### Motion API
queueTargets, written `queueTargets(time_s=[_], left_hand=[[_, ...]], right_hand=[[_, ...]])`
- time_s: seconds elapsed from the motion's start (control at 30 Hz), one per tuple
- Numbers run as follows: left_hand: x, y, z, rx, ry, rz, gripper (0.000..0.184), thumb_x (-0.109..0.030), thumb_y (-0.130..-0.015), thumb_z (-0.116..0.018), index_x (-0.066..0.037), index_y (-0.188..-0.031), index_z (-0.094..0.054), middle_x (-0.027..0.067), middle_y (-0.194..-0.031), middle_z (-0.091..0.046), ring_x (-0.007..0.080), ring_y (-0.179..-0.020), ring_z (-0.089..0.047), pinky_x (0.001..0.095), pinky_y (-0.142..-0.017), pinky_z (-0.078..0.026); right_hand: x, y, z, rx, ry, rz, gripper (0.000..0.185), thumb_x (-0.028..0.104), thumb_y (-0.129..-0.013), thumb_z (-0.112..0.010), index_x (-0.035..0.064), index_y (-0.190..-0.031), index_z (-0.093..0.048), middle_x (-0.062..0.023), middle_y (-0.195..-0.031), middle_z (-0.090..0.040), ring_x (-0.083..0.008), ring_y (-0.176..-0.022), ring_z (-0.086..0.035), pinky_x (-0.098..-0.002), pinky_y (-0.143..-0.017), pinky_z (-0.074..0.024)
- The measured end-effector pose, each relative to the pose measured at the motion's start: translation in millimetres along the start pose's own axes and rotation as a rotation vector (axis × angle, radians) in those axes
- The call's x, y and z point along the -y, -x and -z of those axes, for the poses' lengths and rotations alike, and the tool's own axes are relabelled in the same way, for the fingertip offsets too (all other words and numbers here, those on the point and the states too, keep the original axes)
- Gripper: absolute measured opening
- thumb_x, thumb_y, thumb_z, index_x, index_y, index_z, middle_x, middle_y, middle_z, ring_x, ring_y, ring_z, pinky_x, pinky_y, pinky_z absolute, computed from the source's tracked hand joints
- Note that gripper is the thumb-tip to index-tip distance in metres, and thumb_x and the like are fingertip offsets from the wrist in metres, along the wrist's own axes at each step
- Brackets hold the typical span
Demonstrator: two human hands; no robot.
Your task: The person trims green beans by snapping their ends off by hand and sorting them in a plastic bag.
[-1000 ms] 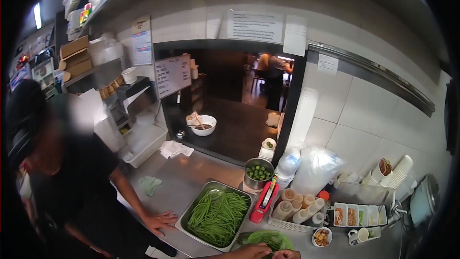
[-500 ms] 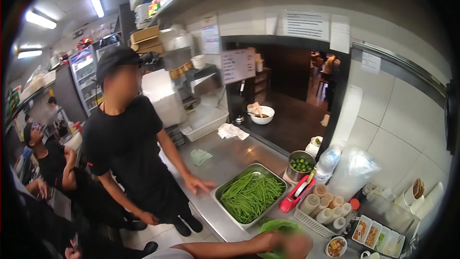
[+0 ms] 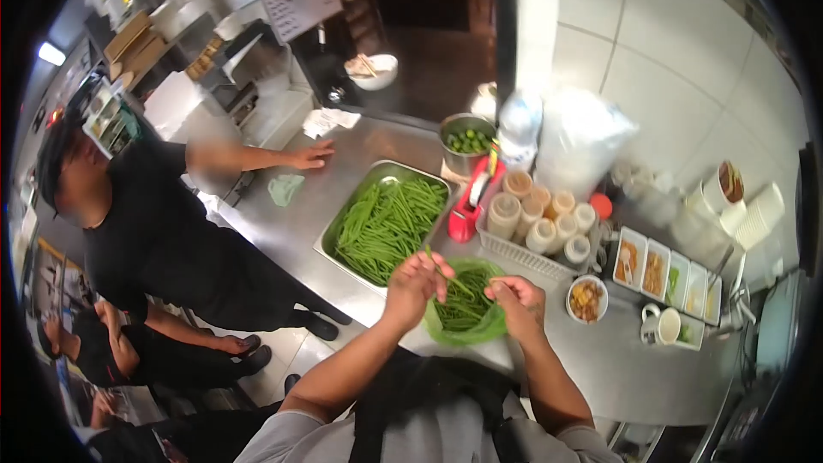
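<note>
My left hand (image 3: 417, 287) is pinched on a green bean (image 3: 435, 262), above the left rim of a green plastic bag (image 3: 495, 327). The bag stands open on the steel counter with cut green pieces (image 3: 464, 296) inside. At the bag's right side is my right hand (image 3: 517, 300), thumb and fingers pressed together; whatever it may hold is too small to make out. Long green beans (image 3: 390, 227) fill a steel tray (image 3: 322, 246) just beyond my left hand.
A co-worker in black (image 3: 163, 214) stands left, one arm over the counter (image 3: 257, 221). Past the tray are a pot of green fruit (image 3: 467, 139) and a red tape dispenser (image 3: 467, 214). Right are a bottle basket (image 3: 525, 255), a food bowl (image 3: 586, 299) and a condiment tray (image 3: 664, 276).
The view has tilted down, bringing both my forearms and the bag fully into sight. My hands are now apart over the bag. The co-worker's hand has moved from beside the tray farther back.
</note>
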State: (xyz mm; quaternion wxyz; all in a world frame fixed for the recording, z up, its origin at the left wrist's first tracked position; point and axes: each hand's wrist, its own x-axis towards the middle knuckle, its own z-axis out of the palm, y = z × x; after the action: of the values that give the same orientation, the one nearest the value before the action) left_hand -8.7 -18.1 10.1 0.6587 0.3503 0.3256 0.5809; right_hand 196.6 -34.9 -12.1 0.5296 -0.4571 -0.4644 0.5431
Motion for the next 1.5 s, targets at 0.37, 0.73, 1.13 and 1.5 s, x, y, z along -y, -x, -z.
queueTargets(time_s=[0.37, 0.73, 1.13, 1.5], left_hand=[[14, 1, -2, 0.006, -0.005, -0.028, 0.018, -0.02, -0.098, -0.049, -0.003, -0.102, -0.054, 0.0137, -0.092, -0.063, 0.0179, -0.065, -0.06, 0.0316, -0.061, -0.053], [32, 15, 15, 0.044, -0.177, -0.02, 0.024, -0.023, -0.099, -0.047, -0.001, -0.107, -0.053, 0.0133, -0.099, -0.062, 0.0175, -0.073, -0.06, 0.0343, -0.07, -0.054], [22, 31, -6, 0.439, -1.004, -0.468, 0.02, -0.001, -0.093, -0.047, 0.002, -0.11, -0.058, 0.0166, -0.109, -0.063, 0.0272, -0.096, -0.063, 0.0348, -0.085, -0.05], [-34, -14, 42, -0.08, -1.293, -0.683, 0.026, 0.006, -0.082, -0.059, -0.002, -0.106, -0.064, 0.0166, -0.103, -0.066, 0.0311, -0.098, -0.063, 0.0355, -0.084, -0.05]], right_hand=[[-32, 6, -5, 0.231, -0.178, -0.279, 0.027, 0.02, -0.093, -0.06, -0.0027, -0.105, -0.064, -0.011, -0.09, -0.07, -0.015, -0.079, -0.066, -0.0255, -0.068, -0.0503], [-49, 16, -3, 0.264, -0.443, -0.516, 0.017, 0.013, -0.089, -0.06, -0.0013, -0.097, -0.064, -0.0101, -0.084, -0.068, -0.0178, -0.074, -0.065, -0.0267, -0.064, -0.0487], [-61, -15, -16, 0.065, 0.018, -0.24, 0.009, 0.008, -0.082, -0.059, 0.0029, -0.077, -0.062, -0.0021, -0.067, -0.06, -0.0083, -0.058, -0.053, -0.0208, -0.052, -0.0418], [-63, -9, -1, 0.056, 0.368, 0.034, 0.026, 0.013, -0.08, -0.068, 0.0002, -0.103, -0.065, -0.0121, -0.081, -0.066, -0.0218, -0.073, -0.064, -0.0327, -0.068, -0.0514]])
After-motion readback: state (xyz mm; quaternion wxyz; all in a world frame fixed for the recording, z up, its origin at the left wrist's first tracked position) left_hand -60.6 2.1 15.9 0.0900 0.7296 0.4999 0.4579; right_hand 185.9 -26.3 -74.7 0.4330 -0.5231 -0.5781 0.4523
